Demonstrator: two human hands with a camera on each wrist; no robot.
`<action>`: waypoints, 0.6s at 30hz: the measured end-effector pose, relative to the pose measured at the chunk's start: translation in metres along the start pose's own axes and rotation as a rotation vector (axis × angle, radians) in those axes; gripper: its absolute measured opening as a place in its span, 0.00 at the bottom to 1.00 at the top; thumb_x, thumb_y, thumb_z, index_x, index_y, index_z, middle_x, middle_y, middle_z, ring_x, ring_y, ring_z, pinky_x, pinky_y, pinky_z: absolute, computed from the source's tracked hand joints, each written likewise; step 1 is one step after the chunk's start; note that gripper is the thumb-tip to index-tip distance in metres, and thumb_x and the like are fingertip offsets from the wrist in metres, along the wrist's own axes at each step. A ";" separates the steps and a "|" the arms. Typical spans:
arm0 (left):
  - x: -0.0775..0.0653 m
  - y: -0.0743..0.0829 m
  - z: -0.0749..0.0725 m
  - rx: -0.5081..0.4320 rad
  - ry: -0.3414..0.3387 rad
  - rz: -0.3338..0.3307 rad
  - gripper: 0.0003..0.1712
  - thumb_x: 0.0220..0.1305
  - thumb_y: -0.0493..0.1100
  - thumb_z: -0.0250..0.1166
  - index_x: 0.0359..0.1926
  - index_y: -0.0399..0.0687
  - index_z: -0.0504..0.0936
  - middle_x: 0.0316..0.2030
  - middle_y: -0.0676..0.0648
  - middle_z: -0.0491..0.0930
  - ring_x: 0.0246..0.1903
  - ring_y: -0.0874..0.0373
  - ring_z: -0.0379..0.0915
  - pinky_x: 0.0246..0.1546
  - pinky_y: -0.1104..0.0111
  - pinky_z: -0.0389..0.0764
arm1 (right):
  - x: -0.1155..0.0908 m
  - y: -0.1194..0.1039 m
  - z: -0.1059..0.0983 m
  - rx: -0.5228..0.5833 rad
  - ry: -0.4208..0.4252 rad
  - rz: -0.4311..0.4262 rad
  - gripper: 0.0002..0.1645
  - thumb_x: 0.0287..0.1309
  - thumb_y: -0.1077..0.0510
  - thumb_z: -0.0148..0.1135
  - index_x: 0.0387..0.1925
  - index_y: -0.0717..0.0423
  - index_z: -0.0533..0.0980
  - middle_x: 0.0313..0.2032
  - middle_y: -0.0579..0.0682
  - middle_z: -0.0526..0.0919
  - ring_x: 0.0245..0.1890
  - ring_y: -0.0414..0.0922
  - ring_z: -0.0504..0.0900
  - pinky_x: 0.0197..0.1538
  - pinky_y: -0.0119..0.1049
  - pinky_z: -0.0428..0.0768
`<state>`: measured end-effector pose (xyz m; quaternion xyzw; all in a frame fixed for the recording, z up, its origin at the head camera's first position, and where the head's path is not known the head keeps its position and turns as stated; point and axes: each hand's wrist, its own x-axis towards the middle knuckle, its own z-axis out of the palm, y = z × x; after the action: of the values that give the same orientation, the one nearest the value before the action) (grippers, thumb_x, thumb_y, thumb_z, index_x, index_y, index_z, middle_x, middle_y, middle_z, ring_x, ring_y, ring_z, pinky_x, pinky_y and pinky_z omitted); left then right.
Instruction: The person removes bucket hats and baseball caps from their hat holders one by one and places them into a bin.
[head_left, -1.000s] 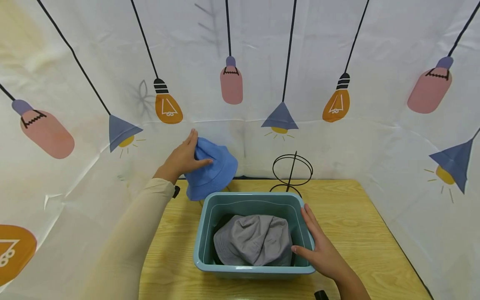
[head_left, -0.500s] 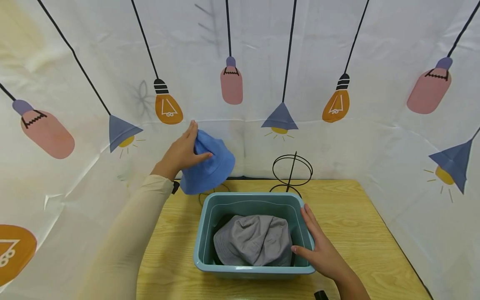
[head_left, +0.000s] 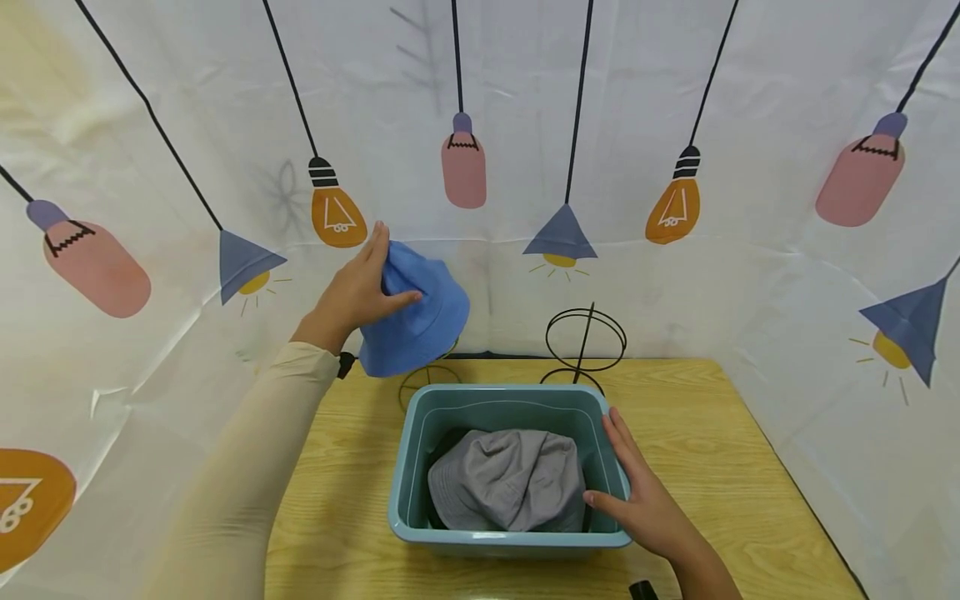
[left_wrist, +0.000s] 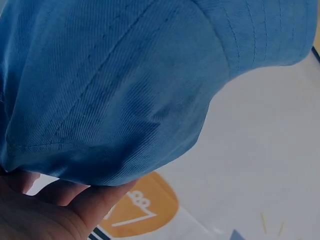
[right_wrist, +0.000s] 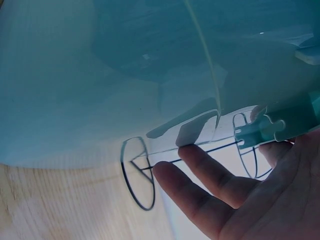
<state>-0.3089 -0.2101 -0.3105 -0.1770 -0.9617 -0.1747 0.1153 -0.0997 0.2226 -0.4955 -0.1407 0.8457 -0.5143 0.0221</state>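
My left hand (head_left: 348, 292) holds a blue bucket hat (head_left: 420, 312) above the far left of the table, thumb across its front. In the left wrist view the hat (left_wrist: 125, 90) fills the top, with fingertips at its crown. Under the hat, a thin wire stand (head_left: 430, 375) is partly hidden. My right hand (head_left: 648, 504) grips the right rim of a teal plastic bin (head_left: 510, 540), thumb over the inside and fingers along the outer wall. Inside the bin lies a crumpled grey hat (head_left: 510, 479).
A black wire stand (head_left: 585, 342) of rings on a rod stands behind the bin. The wooden table (head_left: 705, 442) ends at a white backdrop (head_left: 510, 283) printed with lamps. Near the front edge, a small black object (head_left: 642, 590) shows by the right wrist.
My left hand has lifted the blue hat up and slightly left, bringing more of the wire stand beneath it into view. The right hand and the bin have stayed put.
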 end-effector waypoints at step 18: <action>0.001 0.030 -0.022 0.011 0.063 0.088 0.74 0.57 0.72 0.72 0.83 0.62 0.26 0.83 0.57 0.26 0.81 0.44 0.44 0.75 0.45 0.61 | 0.000 0.002 0.000 0.015 -0.002 -0.007 0.64 0.61 0.57 0.74 0.84 0.41 0.42 0.83 0.39 0.32 0.82 0.63 0.33 0.64 0.85 0.46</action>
<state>-0.2951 -0.1921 -0.2817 -0.2129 -0.9499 -0.1696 0.1539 -0.1001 0.2238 -0.4970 -0.1443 0.8412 -0.5206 0.0223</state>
